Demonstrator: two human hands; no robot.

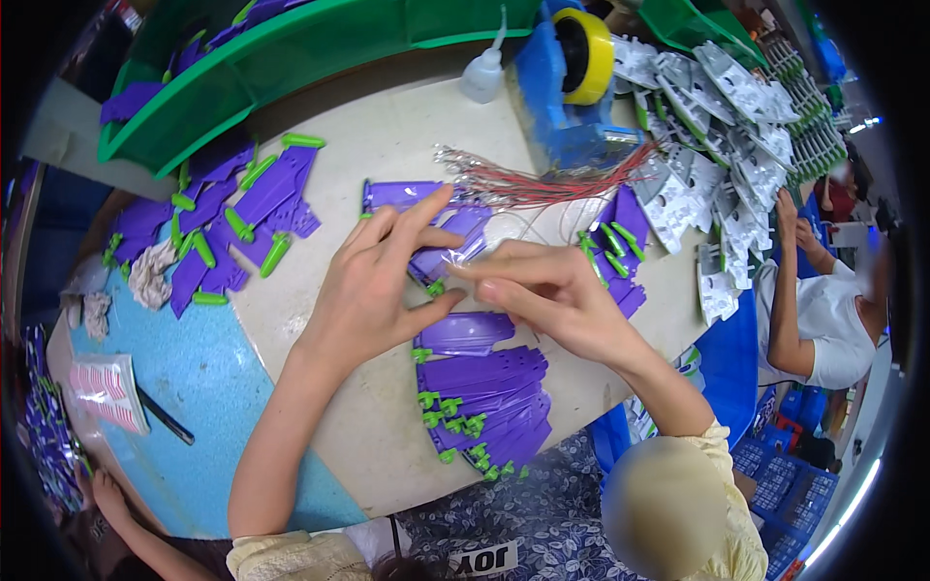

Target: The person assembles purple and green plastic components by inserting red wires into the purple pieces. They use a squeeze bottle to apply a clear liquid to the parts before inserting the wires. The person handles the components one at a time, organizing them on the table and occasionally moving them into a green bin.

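Over the middle of the table, my left hand (363, 286) grips a purple plastic piece (463, 235) with a green end, fingers across its top and thumb at its lower edge. My right hand (557, 295) is closed in a pinch at the same piece, beside a shiny clear spot; what lies between those fingertips is too small to make out. Another purple piece (397, 197) lies just beyond my left fingers. Thin red and white wires (542, 182) lie bundled behind my hands. Nearer me, a fanned row of purple pieces (484, 392) with green tips rests on the table.
Loose purple pieces (276, 194) lie left, a few (620, 242) right. Grey-white plastic shells (727, 165) are heaped at right. A tape dispenser (581, 87), a squeeze bottle (482, 76) and a green bin (291, 73) stand at the back. Other people sit at both sides.
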